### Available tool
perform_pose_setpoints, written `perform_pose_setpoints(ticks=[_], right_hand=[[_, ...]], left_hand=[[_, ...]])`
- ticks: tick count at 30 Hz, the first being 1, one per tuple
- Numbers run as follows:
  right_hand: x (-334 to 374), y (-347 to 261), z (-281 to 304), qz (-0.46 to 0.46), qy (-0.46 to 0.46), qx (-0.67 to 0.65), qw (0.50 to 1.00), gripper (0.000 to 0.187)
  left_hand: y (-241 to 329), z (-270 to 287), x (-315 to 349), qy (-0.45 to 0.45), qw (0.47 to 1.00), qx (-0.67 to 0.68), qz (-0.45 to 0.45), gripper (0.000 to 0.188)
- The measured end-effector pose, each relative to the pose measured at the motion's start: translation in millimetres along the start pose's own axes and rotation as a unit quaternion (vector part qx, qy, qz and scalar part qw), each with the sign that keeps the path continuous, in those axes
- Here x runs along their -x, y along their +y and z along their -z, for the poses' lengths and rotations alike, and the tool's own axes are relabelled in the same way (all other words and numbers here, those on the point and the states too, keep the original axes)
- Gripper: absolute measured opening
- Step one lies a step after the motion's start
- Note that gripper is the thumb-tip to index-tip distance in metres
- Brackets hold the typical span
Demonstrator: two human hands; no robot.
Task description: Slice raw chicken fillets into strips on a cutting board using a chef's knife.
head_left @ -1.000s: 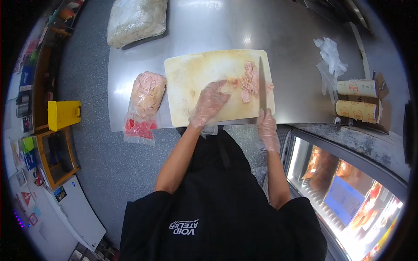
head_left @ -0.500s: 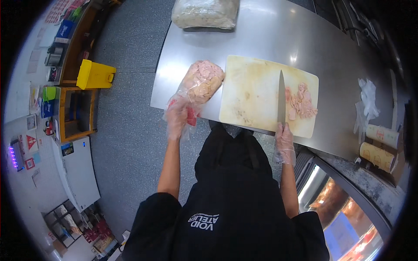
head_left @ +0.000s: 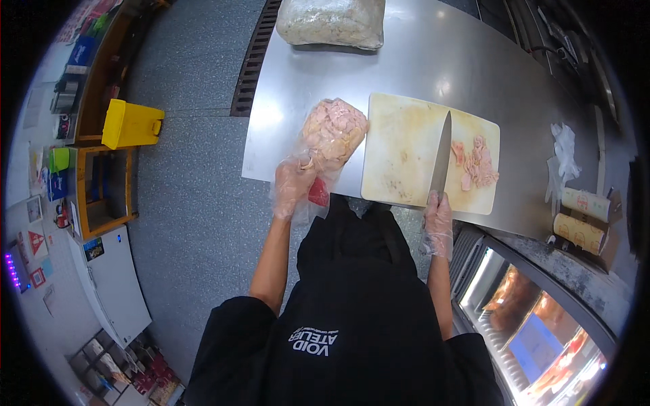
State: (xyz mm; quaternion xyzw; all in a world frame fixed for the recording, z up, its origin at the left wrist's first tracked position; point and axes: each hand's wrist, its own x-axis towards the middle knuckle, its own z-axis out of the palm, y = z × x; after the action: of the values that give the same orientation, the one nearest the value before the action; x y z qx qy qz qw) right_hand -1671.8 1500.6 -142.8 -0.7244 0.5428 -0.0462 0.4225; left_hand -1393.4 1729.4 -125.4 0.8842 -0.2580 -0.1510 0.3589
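Both my hands wear clear plastic gloves. My right hand [head_left: 437, 215] is closed round the handle of a long kitchen knife [head_left: 443, 152], its blade pointing away over the white cutting board [head_left: 399, 145]. Cut pieces of pale pink raw meat [head_left: 479, 166] lie on the board, right of the blade. A clear plastic bag of raw meat [head_left: 334, 132] rests on the table against the board's left edge. My left hand [head_left: 294, 188] is closed on the bag's loose near end, by the red part of the bag [head_left: 317, 192]. A small pale bit shows at its fingertips.
The steel table [head_left: 325, 74] carries a large wrapped pale block [head_left: 330, 24] at the far side. To the right lie crumpled clear plastic gloves [head_left: 565, 154] and patterned boxes [head_left: 581, 230]. A lit glass-front case [head_left: 535, 331] stands at lower right, a yellow bin [head_left: 130, 124] on the left floor.
The whole view has shifted slightly. My left hand's fingers have come closer to the filled part of the bag, and the knife leans a little more to the right at its tip.
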Motion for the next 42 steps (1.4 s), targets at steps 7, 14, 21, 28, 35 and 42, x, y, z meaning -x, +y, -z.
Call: perform_pose_setpoints(ticks=[7,14,21,28,35,42], right_hand=[[17.1,-14.1,-13.4,-0.002,0.02,0.019,1.0,0.035],[25.8,-19.8,-33.8,-0.036,0.017,0.003,0.999,0.036],[32.5,-32.4,-33.5,-0.093,0.005,-0.02,0.995,0.037],[16.1,-16.2,-10.5,-0.079,0.0,-0.071,0.994,0.035],[-23.4,50.5,33.0,0.035,0.019,-0.114,0.993,0.027],[-55.2,61.4,119.9,0.012,-0.058,-0.073,0.996,0.032]], left_hand=[[-13.5,12.1,-7.7,-0.012,0.998,0.053,0.027,0.023],[-30.4,-28.9,-15.8,-0.016,0.998,-0.06,-0.027,0.025],[-35.7,15.2,-11.2,-0.067,0.992,0.077,0.072,0.023],[-31.6,21.6,-19.8,-0.038,0.998,0.013,-0.039,0.022],[-15.3,-28.4,-13.0,0.009,0.989,-0.144,0.039,0.025],[72.3,23.4,-11.4,0.049,0.986,-0.09,0.133,0.019]])
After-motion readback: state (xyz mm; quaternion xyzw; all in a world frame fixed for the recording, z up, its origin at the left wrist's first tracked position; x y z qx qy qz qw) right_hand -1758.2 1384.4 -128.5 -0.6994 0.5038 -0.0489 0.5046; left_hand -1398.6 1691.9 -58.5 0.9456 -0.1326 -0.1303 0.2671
